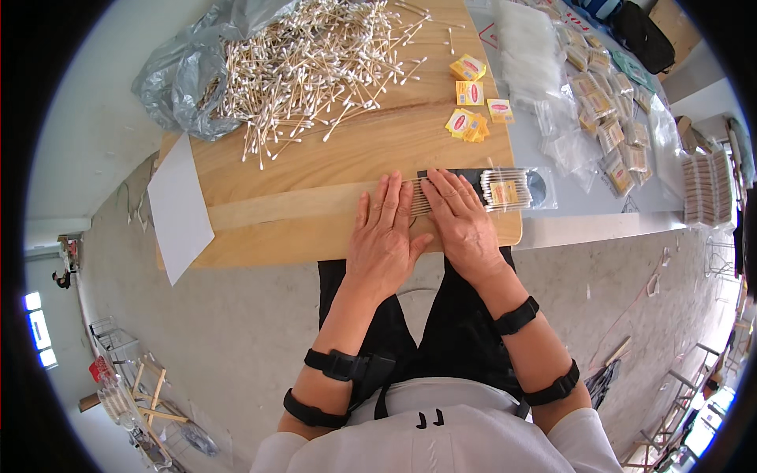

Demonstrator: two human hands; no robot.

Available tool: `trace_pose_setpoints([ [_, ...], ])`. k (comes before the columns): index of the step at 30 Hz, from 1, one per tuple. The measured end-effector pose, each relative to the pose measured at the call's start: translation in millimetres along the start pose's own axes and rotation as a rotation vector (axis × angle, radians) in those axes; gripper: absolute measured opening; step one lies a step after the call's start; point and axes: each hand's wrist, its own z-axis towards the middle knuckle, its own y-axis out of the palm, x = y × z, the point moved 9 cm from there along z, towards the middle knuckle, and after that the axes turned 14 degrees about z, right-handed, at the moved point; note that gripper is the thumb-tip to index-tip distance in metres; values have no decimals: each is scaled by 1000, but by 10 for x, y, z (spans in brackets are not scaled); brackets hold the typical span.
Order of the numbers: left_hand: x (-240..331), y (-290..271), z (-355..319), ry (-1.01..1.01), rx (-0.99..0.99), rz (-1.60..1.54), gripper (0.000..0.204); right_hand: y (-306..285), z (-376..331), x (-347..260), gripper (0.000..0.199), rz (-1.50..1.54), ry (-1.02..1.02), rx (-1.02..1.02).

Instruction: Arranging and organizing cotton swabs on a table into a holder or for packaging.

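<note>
While pressing flat on the counter's (315, 213) near edge, left hand (384, 240) and right hand (461, 225), fingers extended, gripping nothing, covering cotton swabs (421, 201); row's long axis left-right, bagged end (509, 189) just right.

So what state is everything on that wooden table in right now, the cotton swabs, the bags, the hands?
Left hand: flat, palm down on a row of swabs.
Right hand: flat, pressing the same row.
Row of wooden-stick cotton swabs: lined up side by side, partly covered.
Clear plastic pouch: lying flat, filled with swabs.
Loose heap of cotton swabs: scattered, unsorted.
Grey plastic bag: open, crumpled.
Small yellow labels: loose on the board.
Packed clear pouches: filled, spread out.
</note>
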Motion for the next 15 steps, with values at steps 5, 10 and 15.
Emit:
trace_pose_setpoints([
  [5,-33,20,-18,17,-21,15,71,48,-62,-86,65,-78,81,-117],
  [10,-21,-14,-37,45,-30,-96,77,77,-77,-69,86,-99,107,-164],
  [15,36,28,-61,36,-47,23,80,0,-80,-55,92,-58,95,-213],
])
